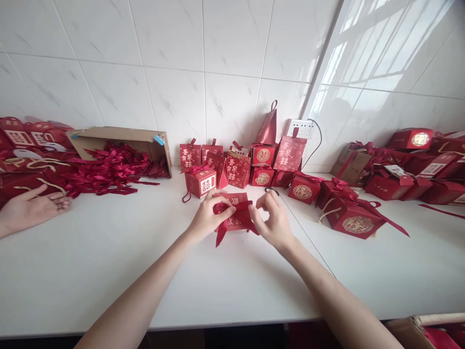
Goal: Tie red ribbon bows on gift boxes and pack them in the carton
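Observation:
A small red gift box [238, 224] with pale lettering sits on the table in front of me, and a dark red ribbon bow [242, 211] lies across its top. My left hand [208, 215] is closed at the left side of the bow, with thumb and fingers pinching the ribbon. At the other side, my right hand [273, 220] is curled with thumb and forefinger together at the bow's right loop. One ribbon tail hangs over the near left edge of the box. Just behind my left hand stands a red box with a white label [203, 183].
A cardboard box [119, 133] on its side spills red ribbons [109, 167]. Red gift boxes [238, 169] stand along the wall by a power strip [300, 128]; more boxes [354, 220] are piled right. Another person's hand [36, 208] rests open at far left.

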A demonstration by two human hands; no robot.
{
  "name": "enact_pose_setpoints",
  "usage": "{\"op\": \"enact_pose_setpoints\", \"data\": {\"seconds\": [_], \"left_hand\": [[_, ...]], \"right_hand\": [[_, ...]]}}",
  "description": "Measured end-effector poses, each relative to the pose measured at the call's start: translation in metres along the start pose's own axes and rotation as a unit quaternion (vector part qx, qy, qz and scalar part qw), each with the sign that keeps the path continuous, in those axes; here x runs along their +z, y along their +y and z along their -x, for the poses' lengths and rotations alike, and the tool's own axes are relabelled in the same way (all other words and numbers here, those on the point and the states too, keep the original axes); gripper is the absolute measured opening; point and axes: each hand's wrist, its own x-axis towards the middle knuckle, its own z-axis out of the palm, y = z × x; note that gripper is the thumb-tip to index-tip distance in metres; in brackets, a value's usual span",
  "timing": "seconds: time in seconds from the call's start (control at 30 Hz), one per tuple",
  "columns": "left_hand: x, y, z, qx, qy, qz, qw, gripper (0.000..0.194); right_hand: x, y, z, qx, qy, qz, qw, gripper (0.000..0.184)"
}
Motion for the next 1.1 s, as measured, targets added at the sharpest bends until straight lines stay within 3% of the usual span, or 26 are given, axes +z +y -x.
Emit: {"op": "enact_pose_setpoints", "data": {"seconds": [0.07,0.1,0.2,0.27,0.4,0.53,0.8,0.93,1.0,1.1], "left_hand": [[0.001,0.001,0.0,0.001,0.003,-0.004,1.0,0.017],[0.001,0.001,0.0,0.001,0.005,-0.006,1.0,0.017],[0.0,0.003,0.0,-0.003,0.007,-0.014,1.0,0.013],[-0.001,0.004,-0.001,-0.007,0.004,-0.022,1.0,0.012],[-0.002,0.003,-0.001,-0.004,0.002,-0.032,0.999,0.011],[-0.003,0.002,-0.001,0.01,-0.002,-0.039,0.999,0.009],[-0.004,0.001,-0.002,0.014,-0.006,-0.045,0.999,0.011],[-0.004,0.001,-0.003,0.007,-0.008,-0.051,0.999,0.012],[-0.005,0.0,-0.003,0.006,-0.012,-0.052,0.999,0.012],[-0.005,0.0,-0.003,0.007,-0.021,-0.045,0.999,0.013]], "right_hand": [[0.003,-0.015,0.009,-0.094,-0.079,0.003,0.992,0.027],[0.007,-0.022,0.014,-0.096,-0.133,0.014,0.986,0.034],[0.02,-0.037,0.023,0.045,-0.269,0.028,0.962,0.046],[0.026,-0.041,0.024,0.165,-0.331,-0.05,0.928,0.04],[0.032,-0.04,0.025,0.28,-0.366,-0.238,0.855,0.028],[0.038,-0.04,0.03,0.294,-0.371,-0.287,0.833,0.027],[0.044,-0.045,0.036,0.262,-0.374,-0.308,0.835,0.029],[0.036,-0.046,0.032,0.196,-0.409,-0.275,0.848,0.03],[0.026,-0.041,0.025,0.161,-0.36,-0.257,0.882,0.033],[0.01,-0.025,0.008,0.177,-0.155,-0.203,0.951,0.038]]}}
